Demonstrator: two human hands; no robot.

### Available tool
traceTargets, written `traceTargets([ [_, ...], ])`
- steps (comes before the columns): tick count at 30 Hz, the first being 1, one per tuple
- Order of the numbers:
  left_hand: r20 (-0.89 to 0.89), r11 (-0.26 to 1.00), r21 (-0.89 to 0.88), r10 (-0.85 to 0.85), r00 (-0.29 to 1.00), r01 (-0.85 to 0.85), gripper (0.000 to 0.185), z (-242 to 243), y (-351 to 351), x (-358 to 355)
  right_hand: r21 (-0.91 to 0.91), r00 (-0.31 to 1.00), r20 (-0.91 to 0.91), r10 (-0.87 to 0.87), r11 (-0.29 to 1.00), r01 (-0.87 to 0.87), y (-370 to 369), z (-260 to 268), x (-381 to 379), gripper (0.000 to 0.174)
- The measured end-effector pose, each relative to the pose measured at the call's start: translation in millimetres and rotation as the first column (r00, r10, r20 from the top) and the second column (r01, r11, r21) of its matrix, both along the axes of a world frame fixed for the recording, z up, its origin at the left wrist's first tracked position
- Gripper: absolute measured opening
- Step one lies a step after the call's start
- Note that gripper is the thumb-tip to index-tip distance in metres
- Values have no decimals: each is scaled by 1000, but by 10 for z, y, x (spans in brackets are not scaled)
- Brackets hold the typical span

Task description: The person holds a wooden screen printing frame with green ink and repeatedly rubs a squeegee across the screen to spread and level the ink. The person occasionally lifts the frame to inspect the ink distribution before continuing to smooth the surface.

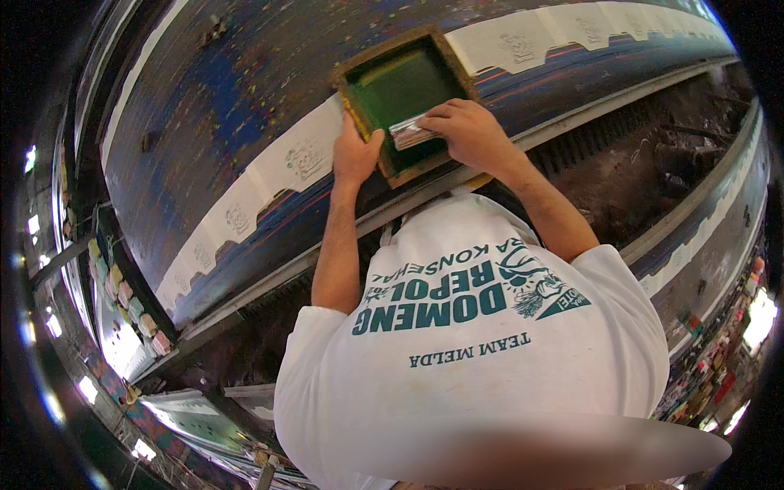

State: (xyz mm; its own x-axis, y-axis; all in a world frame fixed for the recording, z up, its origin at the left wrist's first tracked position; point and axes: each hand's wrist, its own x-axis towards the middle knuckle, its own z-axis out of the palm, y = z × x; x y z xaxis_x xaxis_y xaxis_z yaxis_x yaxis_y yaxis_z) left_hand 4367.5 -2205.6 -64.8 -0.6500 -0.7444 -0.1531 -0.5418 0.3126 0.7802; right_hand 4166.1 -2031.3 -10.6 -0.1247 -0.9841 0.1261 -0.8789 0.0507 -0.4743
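My left hand (357,150) grips the left side rail of a wooden-framed printing screen (401,180), its thumb over the edge. Inside the frame, my right hand (467,131) holds a shiny flat squeegee-like tool (411,132) against the near part of the dark green mesh (409,81). The screen lies tilted across a row of white fabric pieces (336,125) on a long paint-stained table. Printed line drawings show on the pieces at both sides; the one left of the screen also has small green marks. What lies under the screen is hidden.
A metal rail (618,101) runs along the near edge of the table (184,116). Beyond it is a dark gap with clutter, then another long table (723,233) with white pieces at right. Stacks of coloured folded cloth (125,294) lie at the left.
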Motion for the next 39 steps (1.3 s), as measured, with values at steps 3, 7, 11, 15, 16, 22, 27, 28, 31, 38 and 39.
traceTargets([
  [3, 28, 1000, -2, 8, 1000, -8, 70, 106, 83, -178, 0, 1000, 2, 7, 1000, -7, 78, 26, -188, 49],
  [7, 18, 1000, 14, 21, 1000, -21, 69, 172, 256, -682, 11, 1000, 7, -13, 1000, 13, 280, 73, -678, 48],
  [11, -24, 999, -34, 0, 1000, -1, 66, 65, 524, -1393, -16, 999, -12, -45, 999, 44, 567, 42, -1351, 50],
  [15, 34, 999, 37, 9, 999, -10, 66, -60, 737, -1971, -22, 998, -35, -54, 998, 53, 838, -41, -1910, 50],
  [16, 28, 999, 35, 7, 1000, -8, 66, -80, 778, -2061, -36, 998, -45, -52, 998, 51, 886, -68, -1998, 49],
  [22, -51, 1000, 27, -6, 999, 7, 75, -129, 905, -2273, -21, 999, -28, 27, 999, -27, 1024, -143, -2271, 50],
  [27, -53, 999, 37, -1, 999, 3, 79, -160, 901, -2274, -35, 996, -12, 85, 996, -85, 1029, -154, -2342, 50],
  [28, -85, 999, 46, 6, 996, -2, 79, -164, 908, -2278, -60, 995, -28, 97, 993, -99, 1031, -158, -2358, 49],
  [31, -113, 996, 86, 20, 993, -10, 77, -159, 930, -2293, -85, 994, -25, 107, 990, -109, 1037, -168, -2399, 47],
  [38, -152, 997, 77, -15, 988, 27, 74, -168, 904, -2293, -37, 991, -1, 131, 991, -131, 990, -118, -2420, 38],
  [39, -142, 998, 66, -11, 990, 21, 74, -176, 903, -2292, 15, 990, 36, 138, 990, -138, 951, -108, -2459, 35],
])
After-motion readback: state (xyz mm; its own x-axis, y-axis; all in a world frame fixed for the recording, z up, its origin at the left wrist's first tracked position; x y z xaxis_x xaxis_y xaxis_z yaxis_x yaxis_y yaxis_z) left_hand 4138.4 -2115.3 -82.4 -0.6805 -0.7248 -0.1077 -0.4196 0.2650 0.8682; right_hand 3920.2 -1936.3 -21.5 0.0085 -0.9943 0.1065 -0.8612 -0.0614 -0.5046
